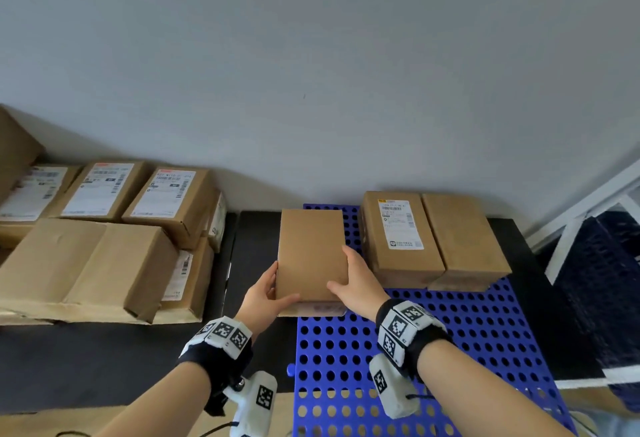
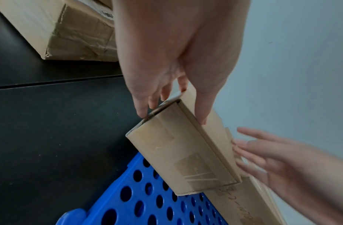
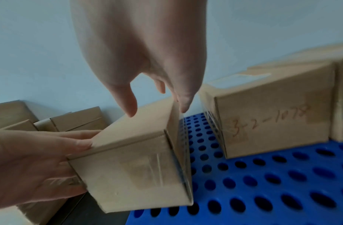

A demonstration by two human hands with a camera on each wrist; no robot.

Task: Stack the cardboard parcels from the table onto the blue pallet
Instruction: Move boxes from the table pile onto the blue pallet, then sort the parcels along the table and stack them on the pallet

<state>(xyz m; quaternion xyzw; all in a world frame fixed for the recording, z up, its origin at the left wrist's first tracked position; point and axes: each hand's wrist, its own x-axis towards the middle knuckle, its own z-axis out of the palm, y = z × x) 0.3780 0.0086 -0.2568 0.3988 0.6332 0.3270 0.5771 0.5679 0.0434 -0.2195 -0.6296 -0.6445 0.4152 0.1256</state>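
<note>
I hold a plain cardboard parcel (image 1: pixel 311 246) (image 2: pixel 178 159) (image 3: pixel 132 172) between both hands over the back left corner of the blue perforated pallet (image 1: pixel 450 350) (image 2: pixel 128 205) (image 3: pixel 263 182). It overhangs the pallet's left edge; whether it touches the pallet I cannot tell. My left hand (image 1: pixel 280 284) (image 2: pixel 172 117) grips its near left corner, thumb on top. My right hand (image 1: pixel 341 268) (image 3: pixel 157 111) grips the right edge, thumb on top, fingers down the side. A labelled parcel (image 1: pixel 398 229) (image 3: pixel 273 118) and a plain parcel (image 1: pixel 464 236) stand side by side on the pallet's back right.
Several cardboard parcels (image 1: pixel 104 246) are piled on the black table (image 1: pixel 86 360) to the left. A dark blue crate (image 1: pixel 595 281) and a white frame (image 1: pixel 588 201) stand right of the pallet. A grey wall (image 1: pixel 311 73) runs close behind everything.
</note>
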